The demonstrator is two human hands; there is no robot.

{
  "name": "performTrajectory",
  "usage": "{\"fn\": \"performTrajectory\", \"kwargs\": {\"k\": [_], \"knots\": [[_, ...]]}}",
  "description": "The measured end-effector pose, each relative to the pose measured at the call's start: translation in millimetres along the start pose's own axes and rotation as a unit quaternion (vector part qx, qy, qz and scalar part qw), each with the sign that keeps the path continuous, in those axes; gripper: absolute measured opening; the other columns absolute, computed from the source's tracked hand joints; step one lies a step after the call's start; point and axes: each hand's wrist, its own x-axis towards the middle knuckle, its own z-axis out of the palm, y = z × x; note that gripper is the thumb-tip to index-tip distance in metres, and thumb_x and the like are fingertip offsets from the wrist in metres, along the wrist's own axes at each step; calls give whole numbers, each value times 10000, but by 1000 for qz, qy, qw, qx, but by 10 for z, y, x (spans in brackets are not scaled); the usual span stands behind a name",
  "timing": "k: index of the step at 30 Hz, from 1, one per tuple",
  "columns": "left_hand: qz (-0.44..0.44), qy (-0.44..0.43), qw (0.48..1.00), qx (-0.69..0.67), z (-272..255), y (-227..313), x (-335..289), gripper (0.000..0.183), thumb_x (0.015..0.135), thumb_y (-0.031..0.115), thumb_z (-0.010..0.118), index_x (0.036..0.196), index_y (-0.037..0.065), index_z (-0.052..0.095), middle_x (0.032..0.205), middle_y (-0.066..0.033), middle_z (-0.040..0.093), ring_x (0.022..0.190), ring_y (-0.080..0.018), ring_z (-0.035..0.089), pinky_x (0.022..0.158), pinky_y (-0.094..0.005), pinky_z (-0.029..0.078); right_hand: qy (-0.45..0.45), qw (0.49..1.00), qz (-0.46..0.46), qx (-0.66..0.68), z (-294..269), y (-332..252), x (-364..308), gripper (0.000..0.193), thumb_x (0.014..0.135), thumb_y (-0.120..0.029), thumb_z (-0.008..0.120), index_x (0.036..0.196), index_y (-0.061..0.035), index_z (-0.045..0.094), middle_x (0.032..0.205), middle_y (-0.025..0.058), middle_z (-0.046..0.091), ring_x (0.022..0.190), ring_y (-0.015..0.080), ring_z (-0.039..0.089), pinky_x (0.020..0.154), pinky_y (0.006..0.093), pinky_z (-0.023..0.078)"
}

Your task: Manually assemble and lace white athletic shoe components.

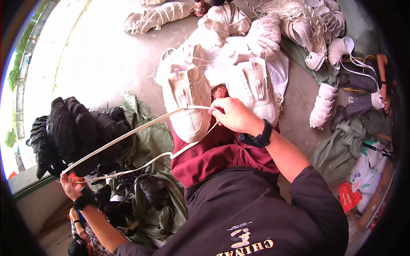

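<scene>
Two off-white sneakers rest on my lap, toes toward me: the left sneaker (194,121) and the right sneaker (261,91). A flat white shoelace (128,133) runs through the left one's lower lacing loop. My right hand (237,114) pinches the lace beside that sneaker's toe, partly in front of the other sneaker. Far out to the left, my left hand (72,186) is closed on the lace, drawing one strand taut. A second strand hangs slacker between the two hands. Whether the soles are attached is hidden from me.
Bundles of black shoe parts (79,128) lie at left on green sacking (147,141). White bundles (224,19) and a heap of loose laces (294,21) are beyond my knees. At right, another person's arm (381,81) is near a white stack (324,106). Someone else (83,237) is at lower left.
</scene>
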Motion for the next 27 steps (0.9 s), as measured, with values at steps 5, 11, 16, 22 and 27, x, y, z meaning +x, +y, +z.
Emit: {"fn": "performTrajectory", "kwargs": {"k": [5,11,16,22,27], "knots": [[62,-56,990,114,-687,360,28,434,908,-38,494,1331,61,493,1038,-23,592,560,-57,405,440,-182,362,-27,993,3,118,12,49,-87,152,918,-16,494,916,21,642,694,54,624,607,152,643,593,274,522],[4,-50,999,12,-456,472,-157,366,929,-6,495,1290,45,530,1103,-15,587,565,-50,383,423,-179,311,-47,974,69,210,-103,31,-266,175,946,-70,488,908,23,632,633,19,577,534,94,601,537,271,485],[17,34,999,15,-120,553,-349,226,991,96,504,1197,51,584,923,21,589,515,-48,332,396,-201,240,-7,990,25,138,-104,144,-381,153,906,-48,512,910,22,648,637,27,564,577,117,583,545,283,473],[33,47,997,60,-359,763,-342,195,1010,149,512,1162,65,599,821,36,565,494,-49,312,393,-207,229,11,998,5,64,-144,70,-458,138,881,-18,524,907,33,649,693,41,588,675,130,615,650,283,519],[-33,149,988,5,-425,999,-207,231,1008,308,538,1129,133,628,645,74,452,444,-49,284,378,-198,211,-32,957,14,288,-124,110,-363,140,981,-20,474,1004,44,596,734,39,620,641,99,617,598,266,534]]}}
